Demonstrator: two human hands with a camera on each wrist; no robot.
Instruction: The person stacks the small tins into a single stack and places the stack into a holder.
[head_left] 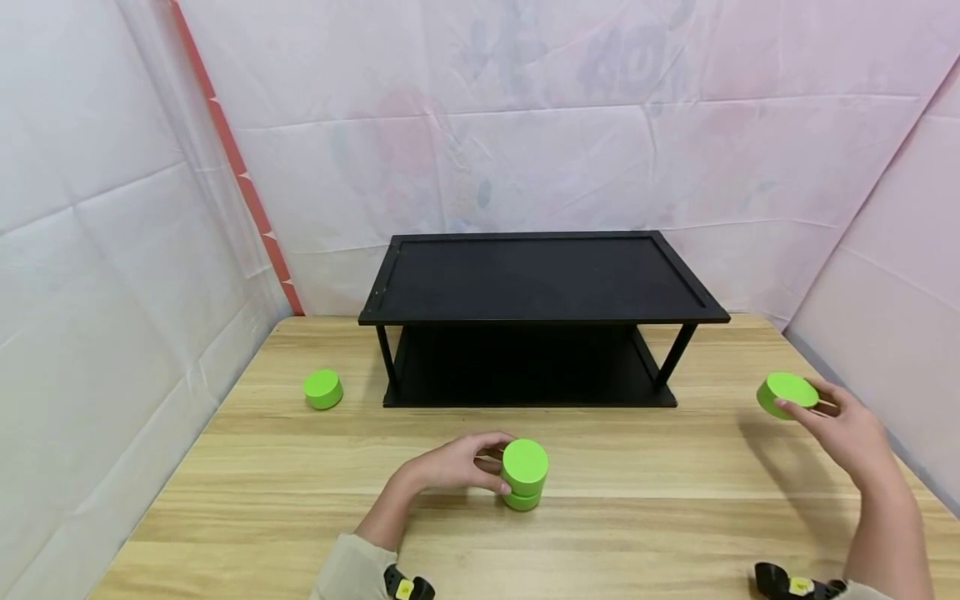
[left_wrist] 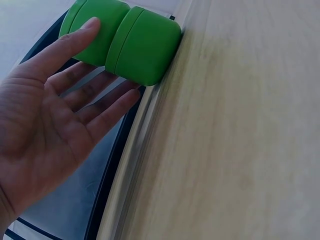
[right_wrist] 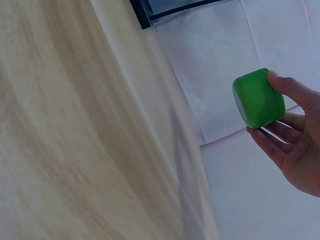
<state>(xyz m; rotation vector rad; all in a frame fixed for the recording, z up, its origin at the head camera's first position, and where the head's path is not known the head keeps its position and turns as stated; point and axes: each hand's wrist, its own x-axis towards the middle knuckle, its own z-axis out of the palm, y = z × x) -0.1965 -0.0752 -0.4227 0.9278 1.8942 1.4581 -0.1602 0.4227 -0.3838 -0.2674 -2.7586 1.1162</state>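
Observation:
Two small green round lidded jars stand one on the other near the front middle of the table. My left hand point(head_left: 465, 463) holds the upper jar point(head_left: 525, 463) from its left side, thumb at the front and fingers behind. Below it sits the lower jar point(head_left: 522, 502); in the left wrist view this lower jar point(left_wrist: 145, 47) is at the wooden tabletop. Over the table's right side, my right hand point(head_left: 851, 429) grips another green jar point(head_left: 786, 393) between thumb and fingers, raised off the wood. The right wrist view shows this jar point(right_wrist: 257, 99) with its lid seam toward the palm.
A black two-tier rack point(head_left: 543, 279) stands at the back of the wooden table point(head_left: 300, 483). Left of it sits one more green jar point(head_left: 323, 389). White sheeting point(head_left: 525, 167) hangs behind the table and along both sides.

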